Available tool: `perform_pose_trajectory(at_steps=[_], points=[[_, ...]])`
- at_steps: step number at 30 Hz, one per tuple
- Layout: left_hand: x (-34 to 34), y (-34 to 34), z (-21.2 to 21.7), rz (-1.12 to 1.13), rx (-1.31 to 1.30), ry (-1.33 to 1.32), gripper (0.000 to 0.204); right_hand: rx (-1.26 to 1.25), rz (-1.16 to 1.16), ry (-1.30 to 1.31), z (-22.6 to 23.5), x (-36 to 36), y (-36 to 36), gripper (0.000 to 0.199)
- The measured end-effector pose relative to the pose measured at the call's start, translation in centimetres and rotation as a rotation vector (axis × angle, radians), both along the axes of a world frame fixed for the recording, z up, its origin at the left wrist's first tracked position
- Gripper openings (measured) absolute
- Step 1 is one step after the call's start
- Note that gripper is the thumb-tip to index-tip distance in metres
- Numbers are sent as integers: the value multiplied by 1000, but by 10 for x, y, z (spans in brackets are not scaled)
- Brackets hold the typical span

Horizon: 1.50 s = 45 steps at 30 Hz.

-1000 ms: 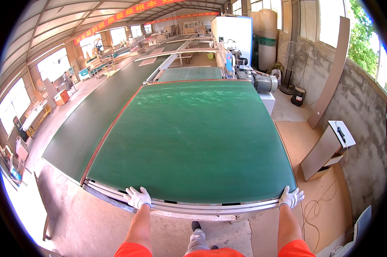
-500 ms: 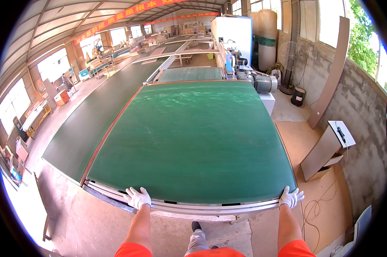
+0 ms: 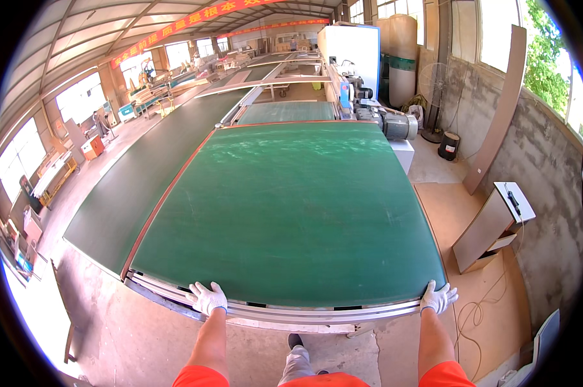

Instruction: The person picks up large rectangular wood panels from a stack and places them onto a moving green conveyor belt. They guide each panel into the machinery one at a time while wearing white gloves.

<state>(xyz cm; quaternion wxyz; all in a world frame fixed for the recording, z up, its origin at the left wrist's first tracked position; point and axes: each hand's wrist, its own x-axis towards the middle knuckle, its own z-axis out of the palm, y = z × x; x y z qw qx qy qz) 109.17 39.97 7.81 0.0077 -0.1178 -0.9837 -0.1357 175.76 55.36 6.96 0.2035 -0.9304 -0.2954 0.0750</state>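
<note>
1. Left hand, white work glove, lies palm down on the near edge of the large green panel; fingers spread flat, curled over the edge, gripping nothing else.
2. Right hand, also gloved, rests at the panel's near right corner, fingers splayed, thumb side on the edge.
3. Panel lies flat on the metal-framed table, filling it.
4. A second, darker green panel lies just beside it on the left.
5. Electric motor sits at the far right corner.
</note>
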Motion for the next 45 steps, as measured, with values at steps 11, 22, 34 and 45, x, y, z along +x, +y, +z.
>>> perform_pose_trajectory(at_steps=[11, 22, 34, 45], points=[[-3, -1, -3, -9, -5, 11, 77, -17, 2, -12, 8, -2, 2, 81], [9, 2, 13, 3, 1, 19, 76, -17, 3, -3, 9, 2, 3, 81], [9, 3, 17, -12, -3, 0, 77, -26, 9, -12, 10, 6, 4, 82], [7, 3, 12, -11, 5, 6, 77, -37, 9, -10, 17, 4, 3, 82]])
